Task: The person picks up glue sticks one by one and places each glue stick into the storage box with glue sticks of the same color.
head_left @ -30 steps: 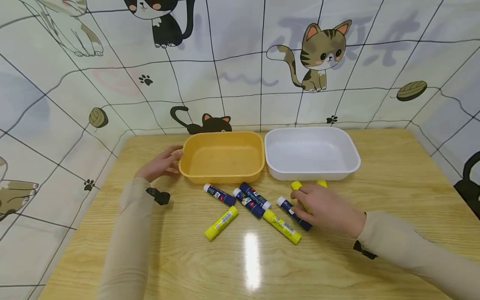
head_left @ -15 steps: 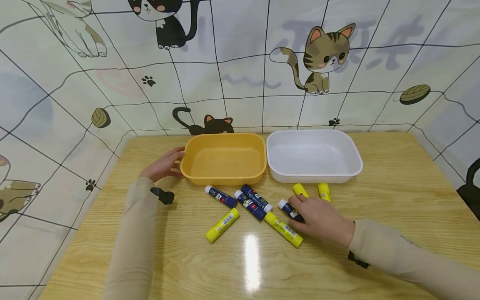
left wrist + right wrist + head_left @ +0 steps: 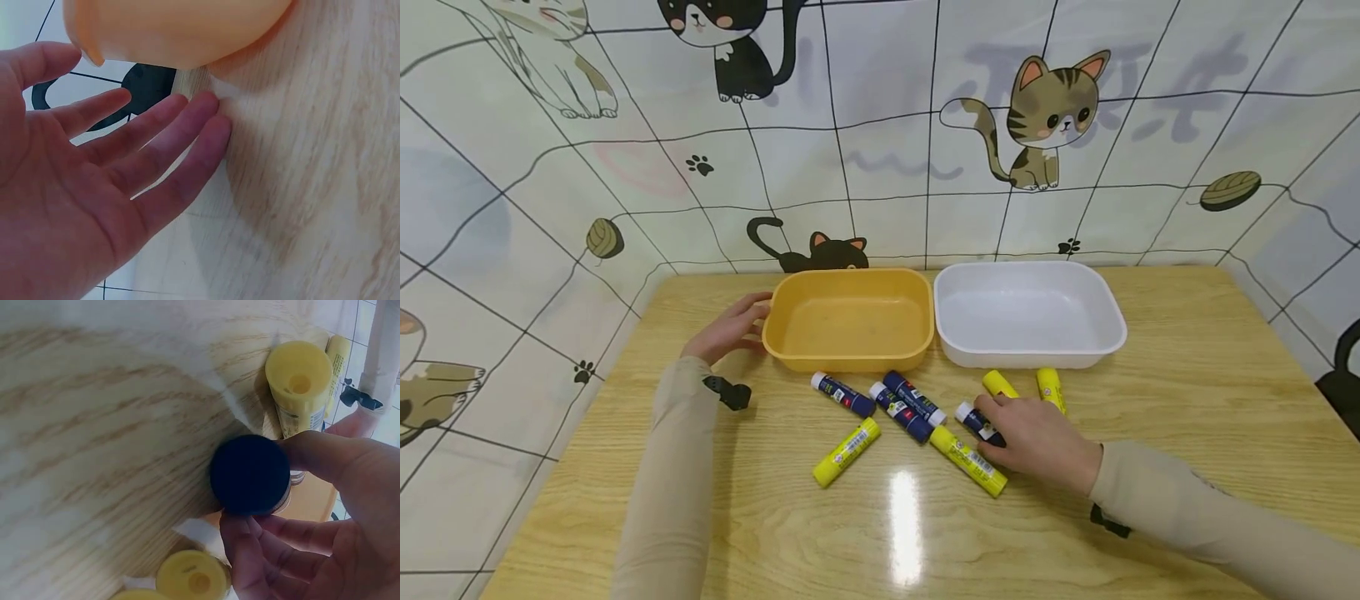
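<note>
My right hand (image 3: pixel 1041 442) pinches a navy glue stick (image 3: pixel 977 422) with a white cap, low at the table. In the right wrist view, thumb and fingers lie on either side of the stick's round dark end (image 3: pixel 250 475). A yellow glue stick (image 3: pixel 968 461) lies just left of that hand. Two more, one yellow glue stick (image 3: pixel 1000 383) and another yellow one (image 3: pixel 1051 389), lie beyond it, partly covered. My left hand (image 3: pixel 730 329) rests by the left side of the yellow basin (image 3: pixel 850 363), fingers loosely extended. Its thumb meets the basin's rim in the left wrist view.
A white basin (image 3: pixel 1030 357) stands right beside the yellow one at the back of the wooden table (image 3: pixel 790 533). Navy glue sticks (image 3: pixel 842 394) and a yellow glue stick (image 3: pixel 846 452) lie in front of the yellow basin. A cat-print cloth (image 3: pixel 880 167) hangs behind.
My right hand has shifted left and toward me, from over the two far yellow glue sticks onto the navy one. The left hand stays at the yellow basin. The head view has shifted slightly.
</note>
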`<state>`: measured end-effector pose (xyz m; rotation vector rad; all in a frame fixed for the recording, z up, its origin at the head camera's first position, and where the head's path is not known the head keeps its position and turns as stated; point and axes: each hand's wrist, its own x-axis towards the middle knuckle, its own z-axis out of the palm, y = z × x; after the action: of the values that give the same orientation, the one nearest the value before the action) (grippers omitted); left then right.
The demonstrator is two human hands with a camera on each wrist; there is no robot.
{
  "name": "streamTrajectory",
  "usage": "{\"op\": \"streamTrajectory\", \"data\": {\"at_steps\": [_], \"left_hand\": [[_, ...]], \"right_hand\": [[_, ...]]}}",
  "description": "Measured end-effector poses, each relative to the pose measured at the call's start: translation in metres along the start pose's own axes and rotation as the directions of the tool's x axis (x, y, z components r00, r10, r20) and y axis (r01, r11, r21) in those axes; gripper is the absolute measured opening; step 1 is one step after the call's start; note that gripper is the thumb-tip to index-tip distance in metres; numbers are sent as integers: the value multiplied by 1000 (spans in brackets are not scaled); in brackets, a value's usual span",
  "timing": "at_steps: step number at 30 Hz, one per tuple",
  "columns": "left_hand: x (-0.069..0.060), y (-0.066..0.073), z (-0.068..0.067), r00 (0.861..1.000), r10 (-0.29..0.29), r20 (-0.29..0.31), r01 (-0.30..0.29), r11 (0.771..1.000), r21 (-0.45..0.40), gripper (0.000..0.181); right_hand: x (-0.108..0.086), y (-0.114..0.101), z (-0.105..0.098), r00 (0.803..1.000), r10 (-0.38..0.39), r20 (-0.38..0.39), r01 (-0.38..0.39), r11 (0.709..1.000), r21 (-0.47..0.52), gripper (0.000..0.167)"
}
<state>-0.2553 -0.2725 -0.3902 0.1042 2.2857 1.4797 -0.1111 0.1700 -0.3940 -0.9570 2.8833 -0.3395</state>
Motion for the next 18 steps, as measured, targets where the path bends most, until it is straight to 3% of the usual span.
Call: {"op": "streamTrajectory", "data": {"at_steps": [18], "left_hand": [[14,4,5,995,59,-76,-49,991,127,55]], "right_hand": [[-1,4,2,1000,14,-6,-14,1000,2,35]]}}
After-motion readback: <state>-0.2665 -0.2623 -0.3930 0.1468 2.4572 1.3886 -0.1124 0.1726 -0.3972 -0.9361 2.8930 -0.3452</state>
